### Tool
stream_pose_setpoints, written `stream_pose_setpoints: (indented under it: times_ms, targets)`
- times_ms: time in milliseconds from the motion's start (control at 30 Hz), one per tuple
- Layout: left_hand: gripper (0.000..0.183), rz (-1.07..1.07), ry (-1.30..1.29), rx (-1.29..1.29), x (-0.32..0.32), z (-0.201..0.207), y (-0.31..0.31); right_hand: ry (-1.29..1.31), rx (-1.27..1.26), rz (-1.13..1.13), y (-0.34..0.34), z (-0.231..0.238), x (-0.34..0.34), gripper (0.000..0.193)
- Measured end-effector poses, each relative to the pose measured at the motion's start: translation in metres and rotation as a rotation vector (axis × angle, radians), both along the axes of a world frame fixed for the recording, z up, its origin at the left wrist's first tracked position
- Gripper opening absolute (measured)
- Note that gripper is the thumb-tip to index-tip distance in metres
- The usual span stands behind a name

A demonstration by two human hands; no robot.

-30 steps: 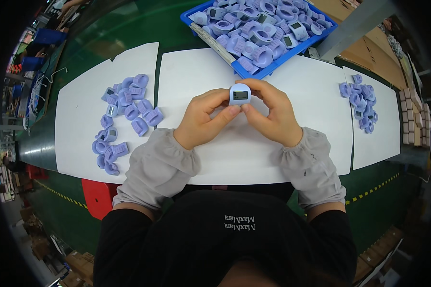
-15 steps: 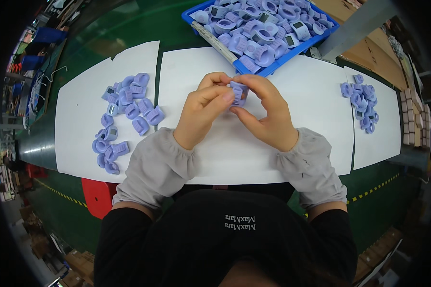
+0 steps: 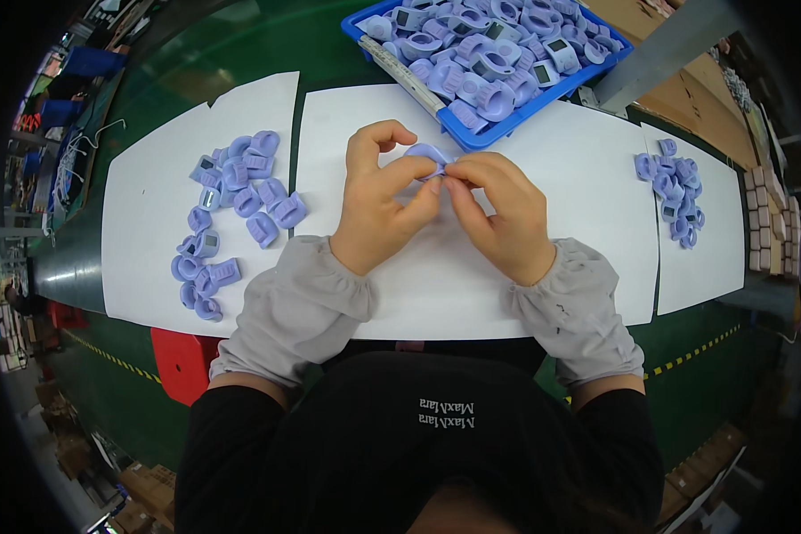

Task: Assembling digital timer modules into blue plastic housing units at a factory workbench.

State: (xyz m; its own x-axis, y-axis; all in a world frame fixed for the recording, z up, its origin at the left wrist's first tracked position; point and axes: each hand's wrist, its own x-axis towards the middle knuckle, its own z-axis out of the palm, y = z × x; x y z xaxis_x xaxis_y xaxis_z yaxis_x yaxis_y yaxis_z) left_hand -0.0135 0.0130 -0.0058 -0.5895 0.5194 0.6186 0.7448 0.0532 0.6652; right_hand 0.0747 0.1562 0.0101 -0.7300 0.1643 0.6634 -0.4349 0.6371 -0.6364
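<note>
The lavender ring-shaped device [image 3: 427, 152] is held above the central white sheet [image 3: 570, 169], between the two hands and in front of the chest. Its curved band is arched on the far side of the pinched fingertips and offset slightly to the left; the left hand [image 3: 370, 206] is therefore judged the nearer to its bulk, while only its right edge is met by the right hand [image 3: 511, 214].

Left grip: thumb and one finger nearly closed, the device's near edge pinched between them; another finger is curled above, clear of the piece. Right grip: thumb and forefinger brought almost together at the same edge, tips just beside the left ones. Exact contact of each pad is hidden.

Long axis: appears to run roughly across the view, left to right; the tilt cannot be told, being covered by fingers. No screen is seen on the held piece.

Surroundings: a filled blue tray [image 3: 482, 139] is placed beyond the hands, to the right; similar devices are heaped in a left pile [image 3: 238, 175] and a right pile [image 3: 676, 191], both well apart from the grip.
</note>
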Motion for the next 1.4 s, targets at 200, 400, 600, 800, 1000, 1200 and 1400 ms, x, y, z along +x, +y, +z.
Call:
stream_pose_setpoints:
  times_ms: [200, 400, 600, 800, 1000, 1200, 1400]
  targets:
    - [0.017, 0.004, 0.164, -0.062, -0.003, 0.004, 0.001, -0.024, 0.025, -0.005, 0.005, 0.001, 0.0, 0.015]
    - [0.02, -0.039, 0.235, -0.071, -0.007, 0.007, 0.0, -0.123, -0.053, 0.026, 0.006, -0.001, 0.0, 0.014]
    - [0.017, -0.102, 0.119, -0.064, -0.009, 0.003, -0.004, -0.174, -0.136, 0.004, 0.004, -0.002, -0.001, 0.01]
    - [0.014, -0.153, -0.079, -0.004, -0.011, 0.001, -0.007, -0.435, -0.452, 0.089, 0.01, 0.004, 0.004, 0.012]
    - [0.019, -0.189, -0.061, -0.024, -0.009, 0.007, -0.007, -0.551, -0.877, 0.463, 0.012, 0.004, 0.004, 0.034]
    - [0.027, -0.454, -0.528, 0.013, -0.008, 0.006, -0.009, -0.309, -0.454, 0.344, 0.011, 0.003, 0.003, 0.042]
    - [0.028, -0.419, -0.766, 0.049, 0.005, 0.013, -0.007, -0.277, -0.335, 0.3, 0.015, 0.003, 0.002, 0.045]
